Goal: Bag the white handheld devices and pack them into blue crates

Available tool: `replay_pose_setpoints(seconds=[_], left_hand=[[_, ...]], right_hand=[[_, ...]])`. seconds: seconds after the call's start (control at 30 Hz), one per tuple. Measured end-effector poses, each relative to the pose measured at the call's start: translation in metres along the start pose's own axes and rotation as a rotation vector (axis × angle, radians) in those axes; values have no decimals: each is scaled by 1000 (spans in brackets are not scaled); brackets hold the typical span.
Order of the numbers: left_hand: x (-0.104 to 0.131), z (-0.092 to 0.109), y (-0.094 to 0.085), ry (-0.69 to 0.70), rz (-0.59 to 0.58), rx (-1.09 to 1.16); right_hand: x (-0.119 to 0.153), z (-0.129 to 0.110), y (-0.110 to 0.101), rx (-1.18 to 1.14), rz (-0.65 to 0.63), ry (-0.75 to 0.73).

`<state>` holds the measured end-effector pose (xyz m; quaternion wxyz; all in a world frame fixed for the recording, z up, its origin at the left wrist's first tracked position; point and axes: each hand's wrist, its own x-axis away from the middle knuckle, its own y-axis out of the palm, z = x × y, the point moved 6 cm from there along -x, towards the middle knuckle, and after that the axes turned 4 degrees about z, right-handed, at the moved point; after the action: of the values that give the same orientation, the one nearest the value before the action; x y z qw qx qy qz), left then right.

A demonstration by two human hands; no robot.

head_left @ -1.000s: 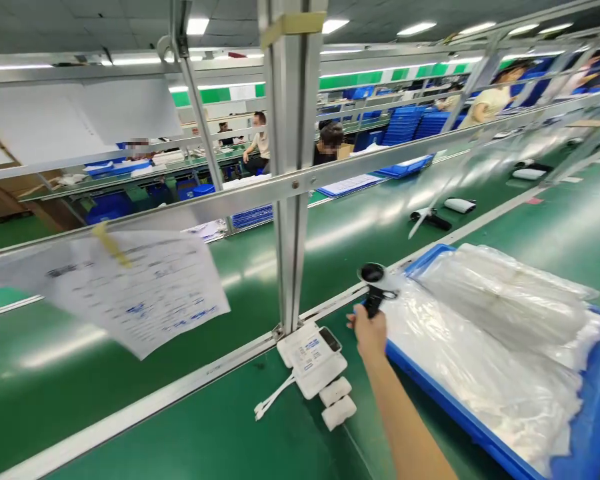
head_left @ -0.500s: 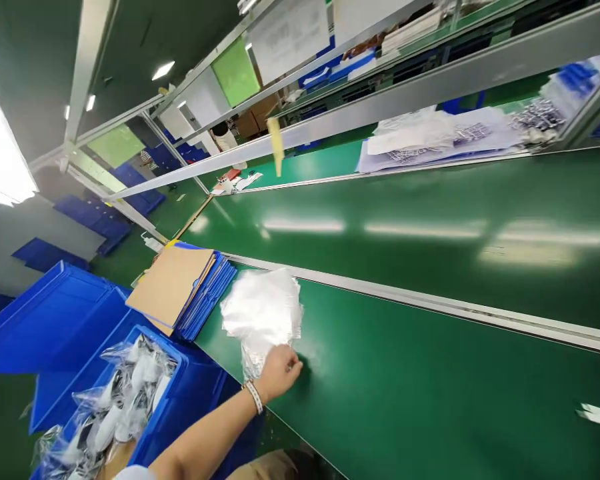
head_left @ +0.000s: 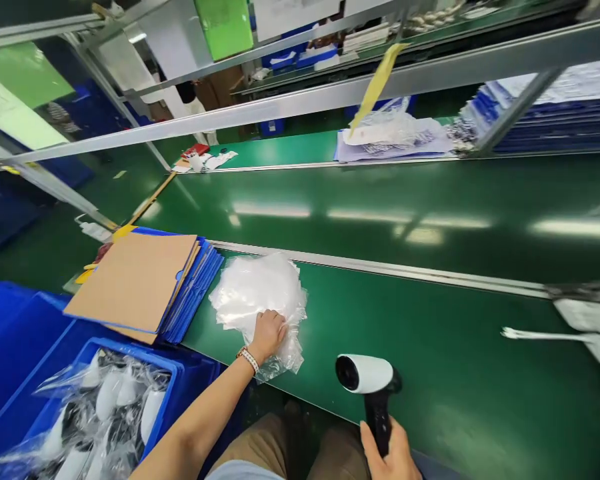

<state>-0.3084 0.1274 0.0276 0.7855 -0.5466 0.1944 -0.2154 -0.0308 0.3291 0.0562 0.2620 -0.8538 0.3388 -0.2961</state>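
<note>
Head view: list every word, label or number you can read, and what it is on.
None can be read.
Papers across the belt: print too blurred.
White sheet hung on the rail: too small.
Device in the right hand: no marking shows.
Clear bags under the left hand: no print shows.

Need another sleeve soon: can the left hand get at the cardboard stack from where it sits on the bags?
Probably yes. The left hand rests on the clear bags, and the cardboard stack lies just beside them, with nothing between.
</note>
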Motion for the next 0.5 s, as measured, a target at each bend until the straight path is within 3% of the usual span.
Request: replay_pose_setpoints(seconds=[0.1, 0.2, 0.27, 0.33, 0.4, 0.5], left_hand=[[-1, 5, -11, 7, 12, 44], [-13, -28, -24, 16, -7, 96], [-22, -57, -33, 25, -6, 152], [-19, -71, -39, 0, -29, 266], [-5, -60, -38, -26, -69, 340], [16, -18, -18, -68, -92, 353]], right_hand=[[18, -22, 19, -49, -7, -73], [15, -58, 62, 19, -134, -176], [4, -78, 86, 28, -148, -185], [3, -90, 98, 23, -145, -186], [15, -89, 95, 18, -149, -194], [31, -61, 76, 18, -107, -217]])
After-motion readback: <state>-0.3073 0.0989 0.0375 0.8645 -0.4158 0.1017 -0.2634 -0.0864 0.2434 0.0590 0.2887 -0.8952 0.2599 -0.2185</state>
